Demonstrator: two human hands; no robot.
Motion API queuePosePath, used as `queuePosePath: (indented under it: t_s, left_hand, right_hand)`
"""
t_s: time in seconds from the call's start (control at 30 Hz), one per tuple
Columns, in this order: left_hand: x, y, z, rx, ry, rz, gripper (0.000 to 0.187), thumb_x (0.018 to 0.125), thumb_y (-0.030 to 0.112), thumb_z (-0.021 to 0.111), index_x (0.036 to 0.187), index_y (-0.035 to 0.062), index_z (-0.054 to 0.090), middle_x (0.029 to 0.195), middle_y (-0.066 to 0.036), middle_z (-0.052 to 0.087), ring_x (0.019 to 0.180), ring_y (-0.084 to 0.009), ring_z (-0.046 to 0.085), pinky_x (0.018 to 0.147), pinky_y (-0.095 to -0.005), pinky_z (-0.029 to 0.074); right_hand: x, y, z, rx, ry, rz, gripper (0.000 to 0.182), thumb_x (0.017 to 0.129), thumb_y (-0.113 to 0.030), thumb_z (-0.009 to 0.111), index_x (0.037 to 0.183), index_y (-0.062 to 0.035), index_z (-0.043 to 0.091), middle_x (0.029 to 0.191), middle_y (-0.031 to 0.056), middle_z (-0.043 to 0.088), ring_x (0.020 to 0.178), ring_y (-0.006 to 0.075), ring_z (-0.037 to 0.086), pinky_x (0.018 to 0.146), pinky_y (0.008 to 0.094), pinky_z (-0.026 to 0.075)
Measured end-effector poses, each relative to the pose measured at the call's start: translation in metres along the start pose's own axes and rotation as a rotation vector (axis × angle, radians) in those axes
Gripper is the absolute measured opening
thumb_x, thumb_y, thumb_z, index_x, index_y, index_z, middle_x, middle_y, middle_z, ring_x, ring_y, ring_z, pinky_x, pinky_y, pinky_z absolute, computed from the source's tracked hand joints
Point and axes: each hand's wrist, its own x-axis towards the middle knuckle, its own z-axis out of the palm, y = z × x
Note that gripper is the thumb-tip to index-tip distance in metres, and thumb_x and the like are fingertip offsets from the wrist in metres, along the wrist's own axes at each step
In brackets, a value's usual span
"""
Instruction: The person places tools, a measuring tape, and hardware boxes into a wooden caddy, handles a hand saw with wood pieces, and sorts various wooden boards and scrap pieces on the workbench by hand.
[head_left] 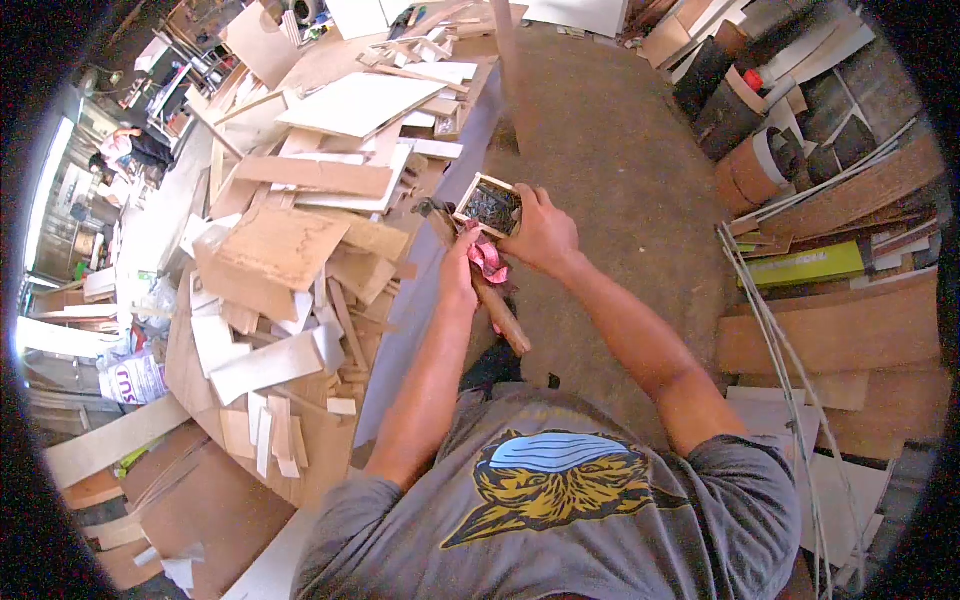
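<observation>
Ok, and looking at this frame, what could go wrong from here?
The open box might spill its small dark contents if the right hand tips it further. The wooden handle could slip, since the left hand also has the pink cloth bunched at it. And an elbow or tool might knock offcuts from the loose wood pile beside the left arm.
</observation>
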Motion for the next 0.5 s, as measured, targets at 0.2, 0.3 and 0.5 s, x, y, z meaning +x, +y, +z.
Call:
queuePosePath:
  t_s: [0.2,0.3,0.5]
  left_hand:
    - [0.119,0.005,0.059,0.017,0.013,-0.076,0.029,0.089,0.021,0.073,0.115,0.0096,0.067,0.091,-0.002,0.066,0.074,-0.0158,0.063,0.067,-0.0327,0.053]
    - [0.186,0.005,0.082,0.048,0.071,-0.093,0.028,0.085,0.021,0.079,0.109,0.011,0.069,0.089,0.0,0.066,0.073,-0.0143,0.063,0.063,-0.034,0.052]
    - [0.261,0.019,0.126,0.094,0.166,-0.169,0.025,0.084,0.025,0.081,0.103,0.0136,0.069,0.088,-0.001,0.068,0.073,-0.0165,0.065,0.06,-0.0366,0.054]
  right_hand:
    - [0.112,0.047,-0.015,-0.005,0.008,0.076,0.091,0.068,-0.052,0.082,0.14,-0.0092,0.047,0.131,0.0177,0.057,0.107,0.041,0.066,0.087,0.0516,0.056]
    - [0.167,0.067,-0.018,-0.015,0.014,0.097,0.091,0.069,-0.051,0.081,0.141,-0.0096,0.045,0.132,0.0169,0.056,0.108,0.0412,0.066,0.087,0.0519,0.056]
    - [0.259,0.103,-0.021,0.015,-0.054,0.09,0.093,0.07,-0.051,0.08,0.143,-0.0098,0.041,0.134,0.0167,0.054,0.106,0.0424,0.066,0.085,0.0519,0.056]
